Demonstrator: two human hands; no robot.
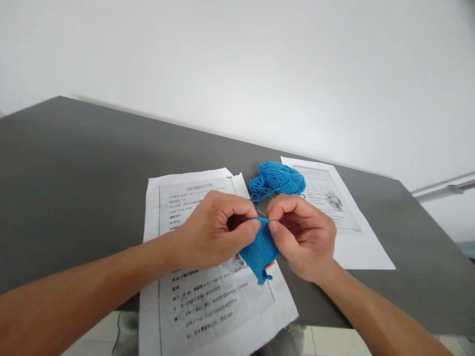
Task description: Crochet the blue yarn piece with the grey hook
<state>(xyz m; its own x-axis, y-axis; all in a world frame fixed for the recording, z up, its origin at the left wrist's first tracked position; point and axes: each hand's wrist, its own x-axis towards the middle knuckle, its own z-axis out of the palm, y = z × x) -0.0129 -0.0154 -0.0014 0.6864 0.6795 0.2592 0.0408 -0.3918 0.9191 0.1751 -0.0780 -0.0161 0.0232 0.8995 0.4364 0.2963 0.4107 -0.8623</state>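
The piece, blue and worked in yarn, is held between both hands, in front of the right side of the left sheet. The left hand pinches its far edge at the left, thumb against forefinger. The right hand pinches the same edge at the right; a short stretch of that edge shows between the fingertips. A thin shaft projects at the far side of the grip; which fingers retain it cannot be told. The near end of the piece tapers to a corner, with an orange bit beside it.

The yarn rests just beyond the hands, between the left sheet and the right sheet. A strip of table separates the sheets. The left sheet extends past the near table edge. The right sheet's far corner sits near the far edge, which runs along the wall. The widest open surface lies left of the left sheet; a narrower band borders the right sheet's right edge
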